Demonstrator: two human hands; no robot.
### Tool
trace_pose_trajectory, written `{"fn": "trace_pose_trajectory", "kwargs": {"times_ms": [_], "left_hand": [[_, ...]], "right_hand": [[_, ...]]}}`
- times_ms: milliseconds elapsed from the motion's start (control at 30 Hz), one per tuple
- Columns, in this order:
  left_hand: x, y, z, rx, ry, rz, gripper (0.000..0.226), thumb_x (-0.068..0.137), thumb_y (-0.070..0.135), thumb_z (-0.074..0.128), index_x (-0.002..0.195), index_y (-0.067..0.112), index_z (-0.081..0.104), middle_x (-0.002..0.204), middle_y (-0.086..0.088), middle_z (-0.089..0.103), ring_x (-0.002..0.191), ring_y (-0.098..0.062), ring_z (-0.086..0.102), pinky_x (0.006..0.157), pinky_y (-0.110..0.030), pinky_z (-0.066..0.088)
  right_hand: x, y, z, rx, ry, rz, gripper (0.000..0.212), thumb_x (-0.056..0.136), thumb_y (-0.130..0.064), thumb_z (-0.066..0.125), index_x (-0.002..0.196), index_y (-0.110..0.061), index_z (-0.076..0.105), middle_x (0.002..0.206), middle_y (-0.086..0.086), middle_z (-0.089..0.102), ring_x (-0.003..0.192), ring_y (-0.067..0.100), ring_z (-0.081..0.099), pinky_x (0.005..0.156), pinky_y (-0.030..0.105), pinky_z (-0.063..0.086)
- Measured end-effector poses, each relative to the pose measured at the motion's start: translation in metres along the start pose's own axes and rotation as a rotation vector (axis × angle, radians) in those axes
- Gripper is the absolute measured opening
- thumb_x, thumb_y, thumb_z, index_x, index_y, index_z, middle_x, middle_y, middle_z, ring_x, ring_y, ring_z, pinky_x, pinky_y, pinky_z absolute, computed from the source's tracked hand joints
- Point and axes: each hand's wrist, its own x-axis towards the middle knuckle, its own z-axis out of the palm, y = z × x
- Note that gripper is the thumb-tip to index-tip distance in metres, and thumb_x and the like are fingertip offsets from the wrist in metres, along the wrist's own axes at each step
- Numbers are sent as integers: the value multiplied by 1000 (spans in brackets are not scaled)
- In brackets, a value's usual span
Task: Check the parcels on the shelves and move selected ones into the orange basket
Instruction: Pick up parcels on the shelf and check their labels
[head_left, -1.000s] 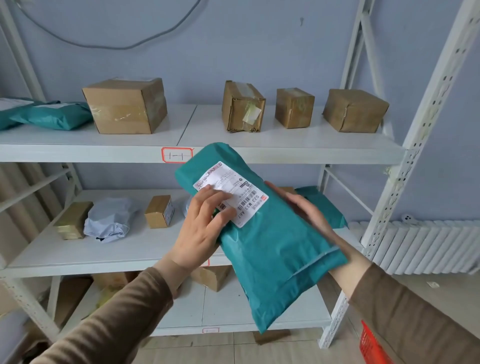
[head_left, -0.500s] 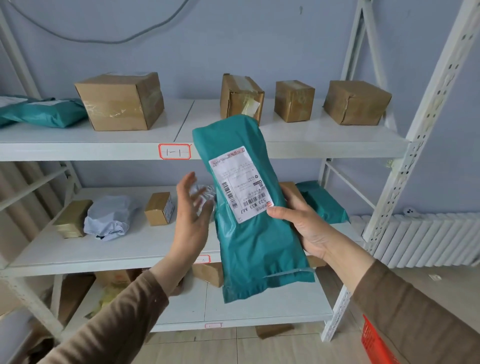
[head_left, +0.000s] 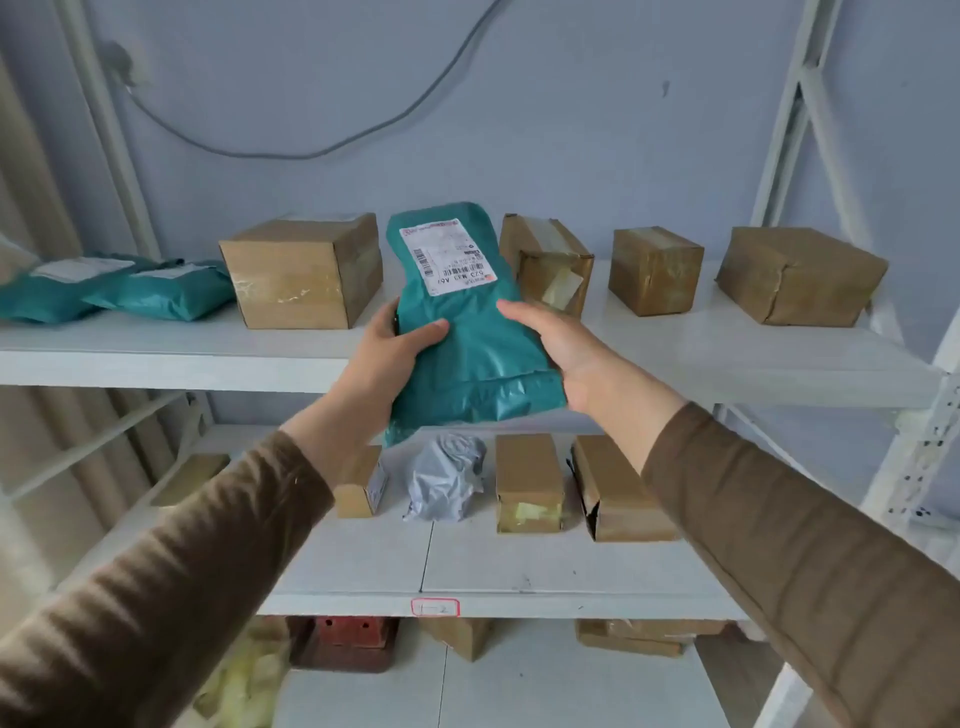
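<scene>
A teal mailer bag (head_left: 467, 332) with a white barcode label lies tilted over the front edge of the upper shelf (head_left: 156, 358), its top end between two cardboard boxes. My left hand (head_left: 389, 353) grips its left edge, thumb on top. My right hand (head_left: 561, 348) holds its right edge and lower corner. No orange basket is in view.
On the upper shelf stand a large box (head_left: 306, 273), three smaller boxes (head_left: 654, 270) and two teal bags (head_left: 161, 291). The middle shelf (head_left: 519, 571) holds small boxes and a grey wrapped parcel (head_left: 447, 478). More boxes lie on the lowest shelf. A white upright (head_left: 924, 415) frames the right side.
The teal bag has risen from chest height onto the upper shelf. My left hand, open half a second ago, now grips the bag. The view has moved closer to the shelves.
</scene>
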Motion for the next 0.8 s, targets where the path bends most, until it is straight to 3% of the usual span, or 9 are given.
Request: {"fn": "trace_pose_trajectory", "kwargs": {"times_ms": [67, 200, 367, 433, 567, 633, 667, 733, 800], "left_hand": [[39, 15, -7, 35, 16, -20, 42, 95, 15, 72, 135, 19, 58, 116, -8, 76, 84, -23, 79, 65, -36, 64], [113, 32, -18, 145, 16, -52, 39, 99, 20, 68, 136, 23, 57, 112, -4, 76, 87, -22, 78, 65, -34, 64], [183, 25, -25, 381, 37, -73, 55, 98, 29, 69, 148, 26, 46, 131, -4, 66, 105, -26, 71, 89, -43, 61], [201, 18, -27, 467, 51, -83, 59, 98, 33, 68, 151, 24, 42, 135, -4, 63, 110, -29, 69, 98, -46, 58], [223, 6, -35, 608, 34, -162, 56, 99, 40, 65, 147, 20, 45, 131, -7, 64, 106, -28, 69, 95, -43, 58], [224, 5, -37, 738, 21, -156, 68, 99, 46, 62, 156, 19, 36, 141, -10, 59, 117, -30, 65, 102, -44, 54], [223, 9, -35, 815, 22, -120, 73, 100, 48, 60, 160, 20, 29, 150, -11, 52, 127, -32, 59, 108, -44, 50], [220, 22, -26, 893, 42, -17, 77, 102, 50, 55, 165, 21, 19, 165, -10, 35, 145, -33, 42, 115, -41, 39], [219, 42, -6, 831, 45, 106, 76, 103, 51, 52, 165, 22, 19, 169, -7, 27, 153, -30, 32, 119, -38, 31]], "right_hand": [[32, -12, 13, -45, 36, -18, 19, 99, -17, 63, 117, -15, 65, 106, 12, 76, 89, 29, 75, 77, 43, 62], [98, -22, 28, -170, 117, -73, 35, 95, -8, 62, 130, -11, 60, 119, 16, 73, 105, 35, 73, 91, 47, 60], [162, -14, 32, -257, 172, -73, 33, 96, -1, 57, 128, -10, 55, 119, 14, 68, 85, 26, 69, 60, 28, 54], [178, -8, 32, -341, 184, -81, 30, 96, 0, 55, 124, -11, 52, 122, 12, 65, 85, 24, 65, 56, 25, 50], [191, 4, 32, -525, 194, -95, 39, 97, -3, 48, 134, -13, 48, 129, 4, 61, 102, 25, 62, 68, 29, 54], [185, 6, 31, -674, 162, -168, 47, 95, -9, 47, 140, -21, 49, 139, 8, 58, 111, 26, 63, 86, 38, 59], [178, 3, 32, -755, 143, -243, 51, 96, -12, 47, 146, -24, 46, 149, 7, 51, 122, 27, 60, 99, 37, 55], [160, -11, 29, -874, 125, -438, 54, 105, -17, 45, 157, -24, 35, 167, 1, 30, 151, 21, 34, 119, 27, 29], [147, -34, 21, -912, 164, -633, 52, 108, -21, 44, 159, -24, 34, 171, -2, 19, 158, 12, 14, 124, 28, 15]]}}
